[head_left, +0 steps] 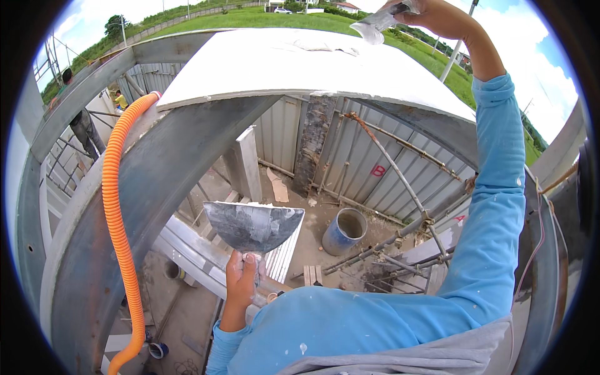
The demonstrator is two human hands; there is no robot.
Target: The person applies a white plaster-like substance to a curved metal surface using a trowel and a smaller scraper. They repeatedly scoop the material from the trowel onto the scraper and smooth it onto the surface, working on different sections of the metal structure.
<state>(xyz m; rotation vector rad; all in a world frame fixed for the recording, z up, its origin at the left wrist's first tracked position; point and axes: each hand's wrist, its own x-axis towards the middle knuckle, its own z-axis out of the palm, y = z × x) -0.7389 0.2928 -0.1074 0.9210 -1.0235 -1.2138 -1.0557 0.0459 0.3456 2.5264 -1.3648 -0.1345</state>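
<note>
My left hand (241,284) is wrapped round the handle of a wide putty knife (253,226), held upright low in front of me. Its broad grey blade is smeared with plaster, and a little white paste sits along the top edge. Up at the far right, my right hand (434,17) grips a smaller putty knife (381,22), partly cut off by the picture's top edge. White paste coats its blade, which hangs just above the far right side of a white board (300,72). Some paste (319,46) lies in a ridge along the board's far edge.
An orange corrugated hose (115,206) runs down the left over a curved steel beam (169,169). Far below stand a blue drum (345,231), scaffold pipes (400,169) and corrugated metal sheets (381,162). One person (84,122) is at the far left, another (120,100) beyond.
</note>
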